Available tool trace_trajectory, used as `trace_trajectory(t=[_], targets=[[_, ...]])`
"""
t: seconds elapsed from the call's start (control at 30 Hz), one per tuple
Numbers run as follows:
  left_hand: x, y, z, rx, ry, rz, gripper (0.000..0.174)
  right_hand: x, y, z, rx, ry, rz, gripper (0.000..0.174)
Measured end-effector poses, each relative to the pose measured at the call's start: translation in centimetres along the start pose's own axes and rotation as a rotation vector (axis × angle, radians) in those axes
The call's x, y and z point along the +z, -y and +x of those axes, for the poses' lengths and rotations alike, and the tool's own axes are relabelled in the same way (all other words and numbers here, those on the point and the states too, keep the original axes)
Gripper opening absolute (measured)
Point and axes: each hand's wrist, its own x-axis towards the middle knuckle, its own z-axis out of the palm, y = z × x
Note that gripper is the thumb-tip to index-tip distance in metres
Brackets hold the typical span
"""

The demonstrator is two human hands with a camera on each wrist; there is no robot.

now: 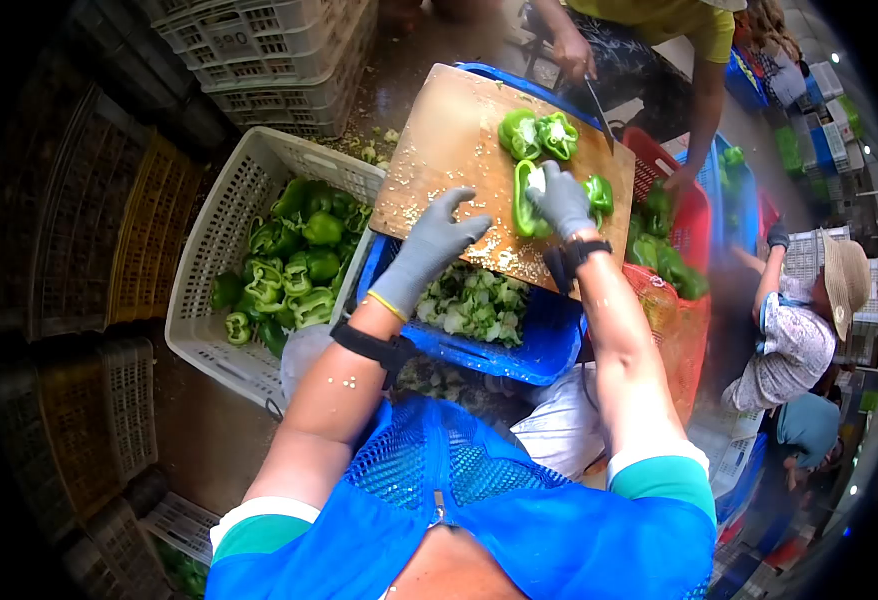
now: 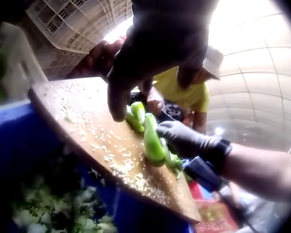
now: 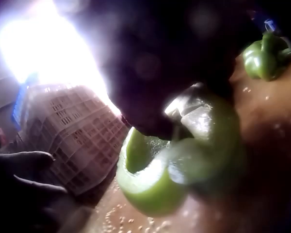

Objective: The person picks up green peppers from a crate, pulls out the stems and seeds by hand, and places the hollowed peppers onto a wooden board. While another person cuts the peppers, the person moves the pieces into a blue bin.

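Note:
A wooden cutting board (image 1: 439, 130) dotted with pale seeds lies across a blue crate. My gloved right hand (image 1: 564, 203) grips a cut green pepper (image 1: 529, 205) on the board, fingertips at its hollow inside; the right wrist view shows the dark hand (image 3: 160, 68) against the opened pepper (image 3: 153, 194). Nearby, my gloved left hand (image 1: 434, 245) hovers at the board's near left part, fingers spread and holding nothing. Opened pepper pieces (image 1: 519, 133) sit farther up the board, and another pepper piece (image 1: 599, 197) is beside my right hand.
Below the board, the blue crate (image 1: 549, 367) holds pale green scraps (image 1: 474, 308). At left stands a white crate (image 1: 209, 345) of cut peppers. A person in yellow (image 1: 714, 38) holds a knife (image 1: 601, 108) beyond the board; a red crate (image 1: 697, 225) stands at right.

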Motion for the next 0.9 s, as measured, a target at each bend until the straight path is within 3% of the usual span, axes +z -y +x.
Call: trace_trajectory(t=[0.03, 0.07, 0.17, 0.2, 0.33, 0.43, 0.47, 0.5, 0.57, 0.63, 0.67, 0.7, 0.73, 0.77, 0.8, 0.83, 0.9], targets=[[0.7, -1.0, -0.5, -0.014, -0.011, -0.075, 0.068, 0.5, 0.4, -1.1, -0.031, -0.042, 0.07, 0.05], [1.2, -2.2, -1.1, -0.168, 0.073, -0.353, 0.083, 0.9, 0.9, -2.5, -0.069, -0.092, 0.169, 0.049], [2.2, -3.6, -2.5, -0.365, 0.281, -0.542, 0.084, 0.1, 3.6, -6.9, -0.183, -0.149, 0.277, 0.043], [2.9, -3.2, -2.8, -0.351, 0.295, -0.7, 0.085, -0.6, 4.5, -7.9, -0.219, -0.137, 0.178, 0.04], [2.6, -2.9, -3.5, -0.286, 0.278, -0.742, 0.076, -2.5, 3.6, -8.6, -0.404, -0.074, 0.156, 0.028], [0.4, -3.5, -3.5, -0.177, 0.426, -0.469, 0.075, -4.4, 1.3, -9.1, -0.289, 0.425, 1.044, 0.027], [-0.5, -3.3, -3.8, -0.139, 0.441, -0.337, 0.079, -5.2, 0.7, -9.2, -0.162, 0.528, 1.229, 0.026], [-1.7, -4.2, -4.2, -0.121, 0.364, 0.063, 0.08, -5.3, -0.7, -8.8, -0.139, 0.542, 1.423, 0.024], [-4.4, -7.3, -4.8, -0.081, 0.174, 0.857, 0.083, -4.8, -3.3, -7.9, -0.152, 0.482, 1.413, 0.024], [-6.3, -7.8, -4.5, -0.268, -0.01, 0.964, 0.098, -6.8, -1.7, -8.2, -0.157, 0.817, 0.813, 0.042], [-6.8, -7.3, -4.3, -0.241, -0.105, 1.202, 0.105, -5.0, -2.1, -7.1, -0.328, 0.757, 0.712, 0.047], [-6.8, -6.9, -4.1, -0.179, -0.173, 1.185, 0.104, -2.9, -2.5, -5.7, -0.496, 0.693, 0.606, 0.053], [-6.8, -6.6, -3.9, -0.119, -0.243, 1.164, 0.103, -2.7, -1.7, -4.0, -0.493, 0.466, 0.445, 0.06], [-7.0, -6.4, -3.5, -0.064, -0.314, 1.142, 0.103, -2.8, -0.5, -2.0, -0.388, 0.346, 0.478, 0.057], [-6.8, -6.5, -3.1, -0.069, -0.268, 1.125, 0.095, -0.8, -0.7, 1.2, -0.398, 0.097, 0.492, 0.048], [-6.6, -6.2, -2.8, -0.063, -0.22, 1.075, 0.092, -0.4, 0.1, 3.6, -0.342, -0.115, 0.315, 0.039], [-6.2, -5.2, -2.3, -0.044, -0.121, 0.981, 0.088, 1.1, 0.8, 7.9, -0.208, -0.249, 0.183, 0.042]])
